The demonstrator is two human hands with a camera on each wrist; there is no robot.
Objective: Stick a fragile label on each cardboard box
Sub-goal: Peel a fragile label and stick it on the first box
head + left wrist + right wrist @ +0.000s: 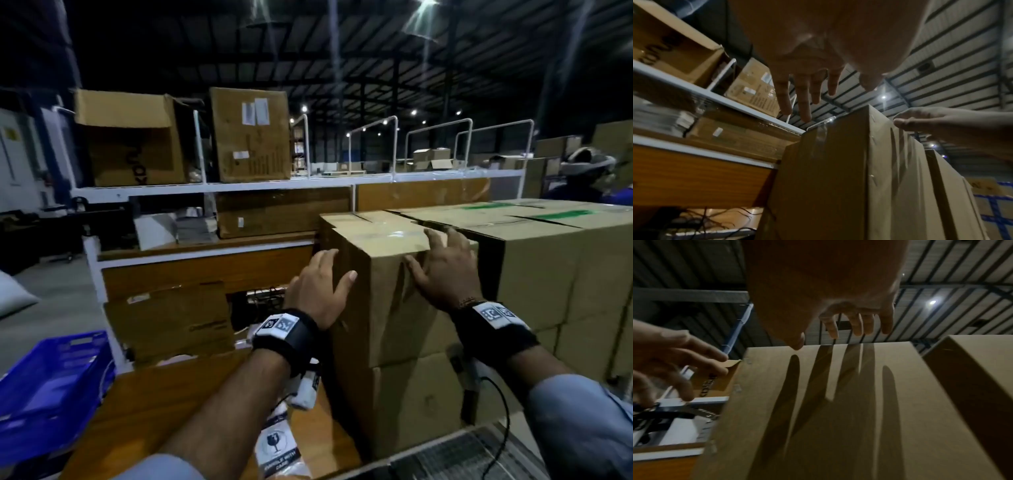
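Observation:
A plain brown cardboard box [383, 301] tops a stack in front of me, with clear tape along its lid. My left hand [329, 274] lies open at the box's left front corner, thumb across the edge onto the front face. My right hand [433, 255] is spread over the front top edge, fingers reaching onto the lid. In the left wrist view the left fingers [804, 100] are straight beside the box [828, 178]. The right wrist view has the right fingers [856, 326] casting long shadows on the box [838, 402]. A sheet of fragile labels [279, 445] lies on the wooden table under my left forearm.
More cardboard boxes [555, 267] stand tight against the right of the stack. A white shelf rack [239, 186] with boxes runs behind. A blue plastic crate [51, 387] sits at the left of the wooden table [154, 411]. Another person [589, 178] is far right.

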